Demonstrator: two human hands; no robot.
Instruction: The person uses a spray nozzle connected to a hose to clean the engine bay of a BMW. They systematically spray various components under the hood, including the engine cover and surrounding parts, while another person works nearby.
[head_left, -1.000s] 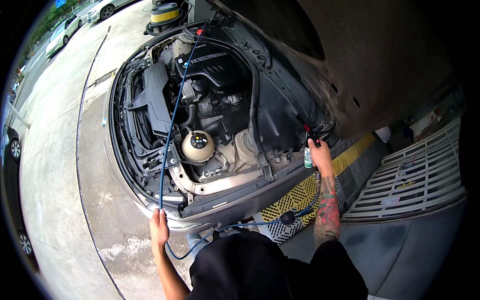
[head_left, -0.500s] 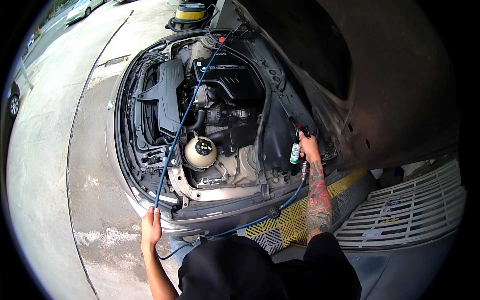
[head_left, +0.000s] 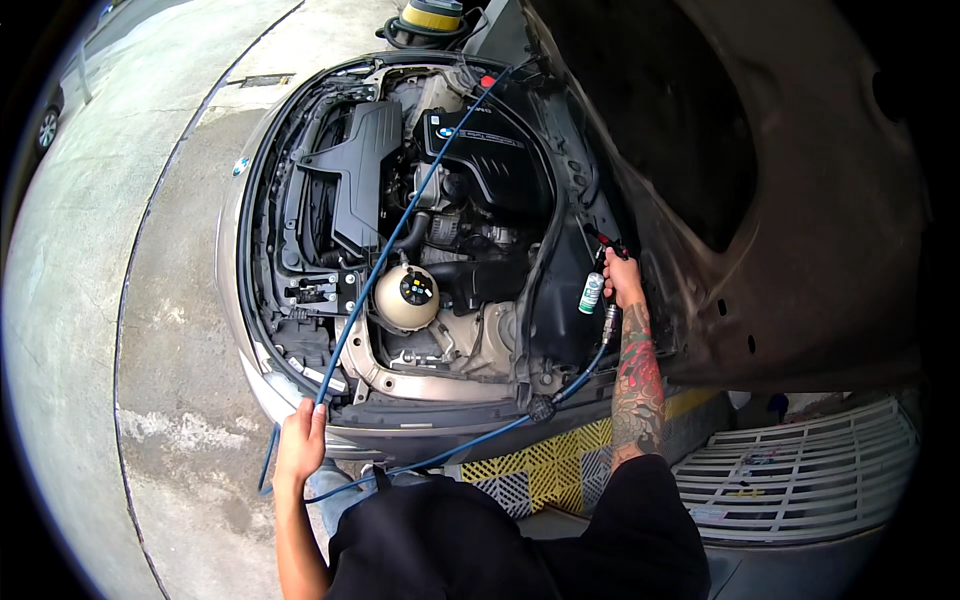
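My left hand is closed around a blue hose at the car's near front corner. From there the hose runs taut, slanting over the open engine bay to its far side. In my right hand is a spray gun with a red and black top, held above the right side of the bay. A small white and green bottle hangs from the gun. A metal coupling below my hand joins it to a blue hose that droops along the near fender. My grip hides the trigger.
The raised hood stands on the right. Below my left hand's hose lies the tan coolant tank; a black engine cover sits farther back. Yellow and grey floor tiles and a white slatted grate are nearby. A yellow-topped vacuum stands beyond.
The whole view has shifted slightly. Both hands keep their holds. A loop of blue hose now shows left of my left hand, and the hose below the spray gun has shifted.
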